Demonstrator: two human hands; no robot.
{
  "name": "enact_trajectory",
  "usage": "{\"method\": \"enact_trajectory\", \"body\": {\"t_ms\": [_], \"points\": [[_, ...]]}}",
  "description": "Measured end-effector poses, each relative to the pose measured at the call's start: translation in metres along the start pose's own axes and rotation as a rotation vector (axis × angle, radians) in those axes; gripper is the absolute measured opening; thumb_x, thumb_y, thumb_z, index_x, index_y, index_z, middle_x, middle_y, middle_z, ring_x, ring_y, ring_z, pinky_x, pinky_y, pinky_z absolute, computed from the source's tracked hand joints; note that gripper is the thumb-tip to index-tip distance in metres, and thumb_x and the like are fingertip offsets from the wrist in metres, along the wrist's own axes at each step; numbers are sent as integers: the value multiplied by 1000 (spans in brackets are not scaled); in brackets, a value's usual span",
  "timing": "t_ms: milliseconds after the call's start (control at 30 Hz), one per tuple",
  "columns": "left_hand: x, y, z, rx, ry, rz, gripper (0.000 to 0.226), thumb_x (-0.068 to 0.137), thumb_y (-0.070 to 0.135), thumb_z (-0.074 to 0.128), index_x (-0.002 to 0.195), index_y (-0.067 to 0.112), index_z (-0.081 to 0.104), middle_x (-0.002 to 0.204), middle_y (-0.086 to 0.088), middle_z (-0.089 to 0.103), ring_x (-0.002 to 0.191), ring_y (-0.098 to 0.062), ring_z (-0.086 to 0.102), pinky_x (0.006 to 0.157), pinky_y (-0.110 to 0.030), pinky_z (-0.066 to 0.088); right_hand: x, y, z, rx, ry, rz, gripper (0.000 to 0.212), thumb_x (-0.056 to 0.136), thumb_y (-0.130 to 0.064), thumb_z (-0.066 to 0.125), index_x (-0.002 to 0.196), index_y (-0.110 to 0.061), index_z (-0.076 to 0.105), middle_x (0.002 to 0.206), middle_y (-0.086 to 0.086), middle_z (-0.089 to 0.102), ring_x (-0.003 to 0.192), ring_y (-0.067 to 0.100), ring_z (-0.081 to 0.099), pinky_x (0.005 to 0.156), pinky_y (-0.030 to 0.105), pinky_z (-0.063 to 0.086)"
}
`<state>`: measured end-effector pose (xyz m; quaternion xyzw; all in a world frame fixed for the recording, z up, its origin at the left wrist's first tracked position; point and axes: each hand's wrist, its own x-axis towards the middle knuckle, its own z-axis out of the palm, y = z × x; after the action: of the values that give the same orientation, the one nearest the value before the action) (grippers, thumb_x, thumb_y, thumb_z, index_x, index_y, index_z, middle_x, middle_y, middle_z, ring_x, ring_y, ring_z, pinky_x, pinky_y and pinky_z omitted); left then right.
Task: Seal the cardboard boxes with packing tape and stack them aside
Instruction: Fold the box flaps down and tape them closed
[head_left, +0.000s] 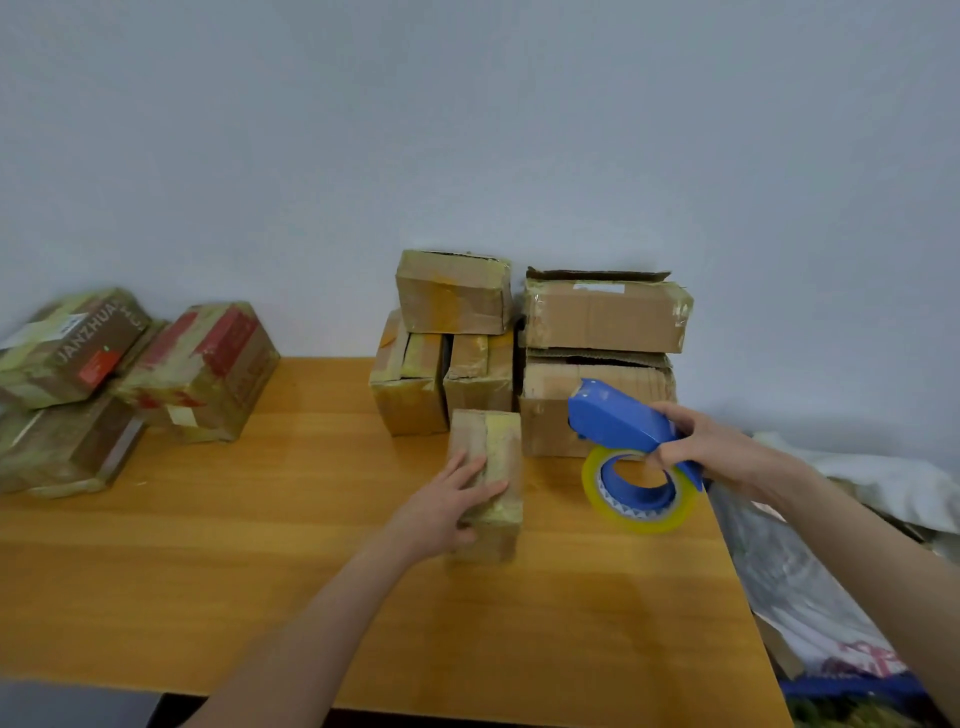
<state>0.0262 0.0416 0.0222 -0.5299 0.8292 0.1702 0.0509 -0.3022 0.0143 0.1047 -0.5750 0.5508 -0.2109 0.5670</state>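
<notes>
Lying open, left hand (447, 512) touches worn, yellow-taped box (500, 449); right hand (711, 447) grips blue tape dispenser (613, 421).

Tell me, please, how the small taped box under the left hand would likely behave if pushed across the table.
The small taped box lies long and low, so it should slide rather than tip. Its glossy tape may feel slippery under the left hand. Weight is unclear: contents are hidden.

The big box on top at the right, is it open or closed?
Open. The big top box has a flap sticking up loose instead of lying flat. Its inside is hidden.
</notes>
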Motion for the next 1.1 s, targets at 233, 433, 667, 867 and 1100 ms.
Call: {"method": "enact_trajectory", "body": {"t_ms": [233,433,667,867,1100], "points": [[-2,-8,5,-70,34,33,76,89,20,57,148,45,18,161,11,0,147,-12,-7,117,-41,25,7,-2,16,123,-33,-39,76,45,-24,79,119,-28,61,107,5,67,92,20,66,78,32,52],[-6,17,-22,-605,335,-239,50,95,34,54,142,23,42,150,1,39,134,-15,39,111,-38,36,10,-17,25,58,-60,-89,80,42,-28,78,119,-31,60,109,2,67,96,17,67,82,30,53],[-8,33,-46,-1599,14,-521,55,90,54,56,113,5,63,107,-8,71,97,-19,67,80,-33,56,10,-37,42,-135,-136,-143,71,45,-29,77,113,-39,60,107,-6,65,94,9,66,76,24,51],[-10,27,-44,-1537,248,-555,12,89,18,67,91,6,67,70,-1,66,62,-9,58,60,-22,50,11,-41,54,-304,-204,-178,67,52,-35,80,114,-40,57,108,-10,62,93,4,65,78,23,53],[-15,25,-38,-1221,351,-567,17,95,17,57,80,10,63,72,-2,60,65,-10,52,55,-20,46,16,-40,76,-751,-133,-258,83,49,-72,60,127,-52,40,115,-20,54,103,9,56,88,39,52]]}}
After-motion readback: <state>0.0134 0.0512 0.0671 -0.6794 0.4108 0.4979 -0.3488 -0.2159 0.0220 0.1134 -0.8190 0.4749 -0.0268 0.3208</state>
